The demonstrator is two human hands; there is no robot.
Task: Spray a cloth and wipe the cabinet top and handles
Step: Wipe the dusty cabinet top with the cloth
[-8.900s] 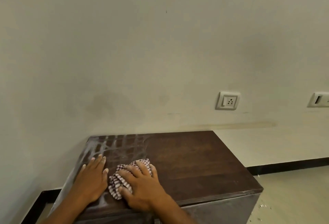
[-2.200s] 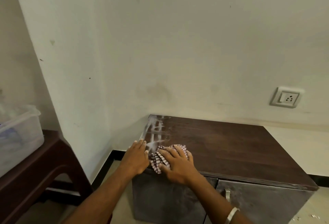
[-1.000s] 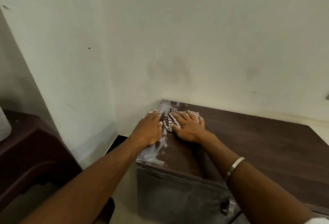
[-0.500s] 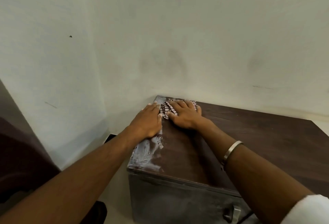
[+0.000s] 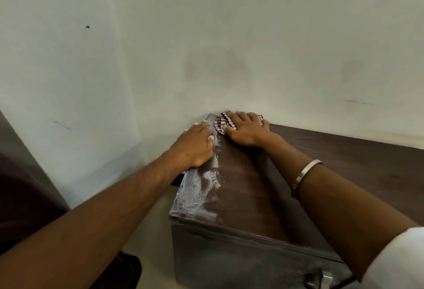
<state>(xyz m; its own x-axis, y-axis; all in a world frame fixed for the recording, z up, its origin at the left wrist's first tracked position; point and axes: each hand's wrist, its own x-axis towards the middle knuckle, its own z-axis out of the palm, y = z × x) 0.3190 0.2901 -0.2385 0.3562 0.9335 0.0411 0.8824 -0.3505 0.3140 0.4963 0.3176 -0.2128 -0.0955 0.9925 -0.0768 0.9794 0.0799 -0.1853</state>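
Observation:
A dark brown wooden cabinet top (image 5: 259, 197) stands in the corner of two pale walls. My right hand (image 5: 246, 129) presses a crumpled striped cloth (image 5: 223, 123) flat against the top's far left corner, right by the back wall. My left hand (image 5: 195, 145) lies flat on the top's left edge, just beside the cloth, fingers together. A strip of whitish dusty smears (image 5: 202, 187) runs along the left edge of the top. A metal handle (image 5: 322, 280) shows on the cabinet's dark front at the bottom. No spray bottle is in view.
The left wall (image 5: 68, 82) stands close to the cabinet's left side, with a narrow floor gap (image 5: 156, 219) between. A dark piece of furniture (image 5: 20, 197) sits at the far left edge. A silver bangle (image 5: 305, 172) circles my right wrist.
My right hand has slid the cloth from the near left of the top to its far left corner at the wall. My left hand followed along the left edge. The view has come closer.

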